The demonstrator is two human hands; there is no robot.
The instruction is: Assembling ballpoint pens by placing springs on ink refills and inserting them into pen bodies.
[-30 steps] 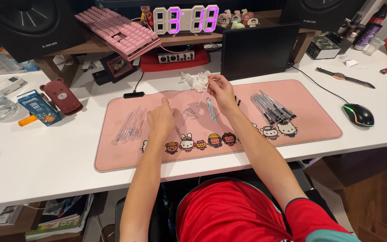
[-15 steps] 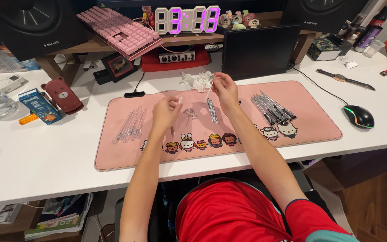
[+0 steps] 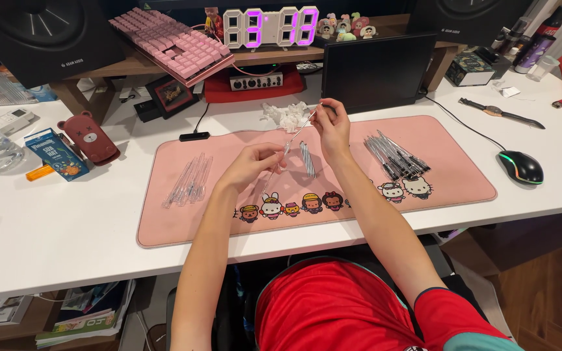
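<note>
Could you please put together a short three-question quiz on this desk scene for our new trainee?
1. True or false: the left hand and right hand both hold one thin clear tube above the pink mat.
2. Which pile lies nearest the mouse? A) clear tubes B) dark pens C) white wad
3. Fill in: the pink keyboard rests tilted on the wooden ____.

Key:
1. True; the tube runs slanted between the two hands' fingers.
2. B; the pens lie at the mat's right end, the clear tubes at its left.
3. Shelf.
</note>
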